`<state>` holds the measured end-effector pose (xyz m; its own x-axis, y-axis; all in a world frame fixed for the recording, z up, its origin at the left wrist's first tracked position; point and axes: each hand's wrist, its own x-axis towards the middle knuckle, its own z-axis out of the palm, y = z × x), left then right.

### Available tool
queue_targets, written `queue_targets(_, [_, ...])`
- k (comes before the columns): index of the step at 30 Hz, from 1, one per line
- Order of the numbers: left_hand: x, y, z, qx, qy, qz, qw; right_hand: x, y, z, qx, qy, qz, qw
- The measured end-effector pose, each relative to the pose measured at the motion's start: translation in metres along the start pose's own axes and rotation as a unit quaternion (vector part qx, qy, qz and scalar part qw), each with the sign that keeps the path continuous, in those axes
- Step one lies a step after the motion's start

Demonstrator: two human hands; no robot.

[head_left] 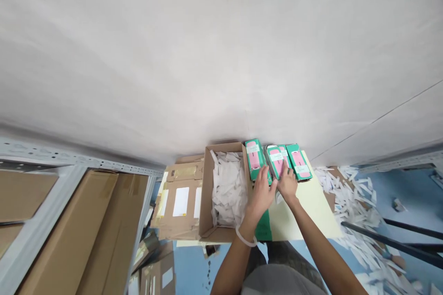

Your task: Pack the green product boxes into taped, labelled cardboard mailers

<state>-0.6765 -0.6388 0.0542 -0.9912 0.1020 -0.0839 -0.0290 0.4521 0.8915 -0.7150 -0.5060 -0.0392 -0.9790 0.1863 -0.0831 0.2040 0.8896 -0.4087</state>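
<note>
My left hand (263, 193) has a pale band at its wrist, its fingers stretched over the lower end of a green box with a pink panel (254, 156). My right hand (288, 183) lies with fingers apart on the middle green-and-pink box (277, 159), which is slightly tilted; its lower end is partly hidden by the hands. To the right of it is another green-and-pink box (299, 161). An open cardboard carton (204, 193) filled with white paper strips (228, 189) stands left of my hands. Another green piece (264, 228) lies at the table's near edge.
The pale yellow tabletop (308, 212) is against a light wall (221, 55). Flattened cardboard (173, 226) with white labels lies left of the carton. A metal shelf (65, 198) with large cartons stands at left. White paper scraps (360, 226) and black bars (391, 239) are at right.
</note>
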Motion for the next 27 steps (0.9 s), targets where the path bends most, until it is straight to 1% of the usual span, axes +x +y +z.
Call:
queue_targets(5, [-0.02,0.01,-0.006,-0.008,0.007,-0.004,1.0,0.002,0.013,-0.013,0.072,0.009,0.031,0.997])
queue_targets(8, [-0.038,0.012,-0.013,-0.029,0.01,0.005,1.0,-0.014,0.025,-0.03,0.129,0.043,0.062,0.989])
queue_targets(10, [-0.051,0.011,-0.016,-0.053,0.007,0.011,0.999,-0.036,0.031,-0.047,0.171,0.066,0.082,0.98])
queue_targets(12, [-0.066,0.008,-0.015,-0.079,-0.007,0.014,0.997,-0.066,0.034,-0.066,0.223,0.082,0.086,0.968])
queue_targets(14, [-0.081,0.005,-0.012,-0.114,-0.043,0.013,0.992,-0.104,0.033,-0.087,0.276,0.099,0.08,0.953])
queue_targets(15, [-0.089,0.005,-0.01,-0.138,-0.075,0.014,0.987,-0.124,0.03,-0.096,0.298,0.11,0.078,0.945])
queue_targets(17, [-0.105,0.008,-0.006,-0.197,-0.161,0.02,0.967,-0.166,0.022,-0.114,0.329,0.129,0.071,0.933])
queue_targets(19, [-0.121,0.013,-0.003,-0.254,-0.251,0.027,0.934,-0.205,0.013,-0.128,0.354,0.14,0.068,0.922])
queue_targets(21, [-0.136,0.019,0.001,-0.3,-0.318,0.024,0.899,-0.24,0.006,-0.14,0.376,0.148,0.081,0.911])
queue_targets(24, [-0.154,0.028,0.016,-0.357,-0.375,-0.005,0.855,-0.282,0.006,-0.154,0.398,0.169,0.119,0.894])
queue_targets(27, [-0.172,0.042,0.04,-0.395,-0.42,-0.036,0.816,-0.319,0.022,-0.166,0.406,0.207,0.134,0.88])
